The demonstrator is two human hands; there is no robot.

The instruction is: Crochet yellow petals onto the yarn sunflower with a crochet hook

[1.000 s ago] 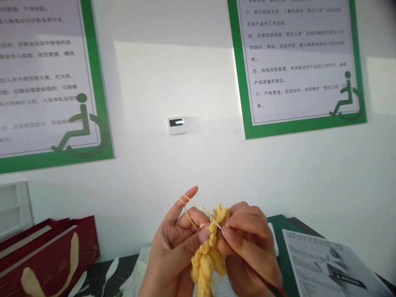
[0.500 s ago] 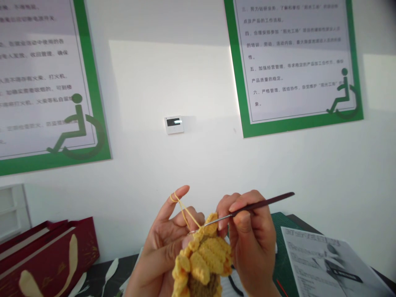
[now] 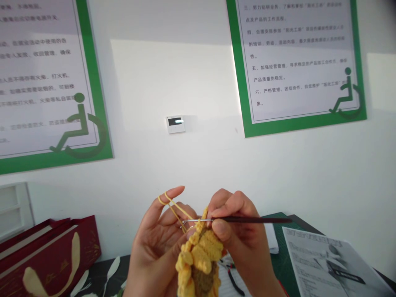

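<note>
A yellow crocheted piece [image 3: 201, 255] with puffy petals and a brown centre hangs between my hands at the bottom middle. My left hand [image 3: 161, 235] pinches its upper left edge between thumb and fingers. Around the raised left index finger loops yellow yarn [image 3: 176, 202], which runs down to the top of the piece. Thumb and fingers of my right hand [image 3: 244, 231] grip a crochet hook [image 3: 253, 219] with a dark handle and a thin metal shaft. The hook lies nearly level, its shaft across the top edge of the piece and its tip by the yarn.
A dark red gift bag [image 3: 62, 260] with cream ribbon handles stands at lower left, beside white leaf-shaped pieces [image 3: 113, 268]. On the right, a printed sheet [image 3: 331, 260] lies over a green cutting mat [image 3: 280, 255]. Green-framed posters [image 3: 244, 103] hang on the white wall behind.
The crochet hook has swung from a slant to nearly level, and its tip has moved left past the piece's edge towards the yarn. My right hand has shifted left.
</note>
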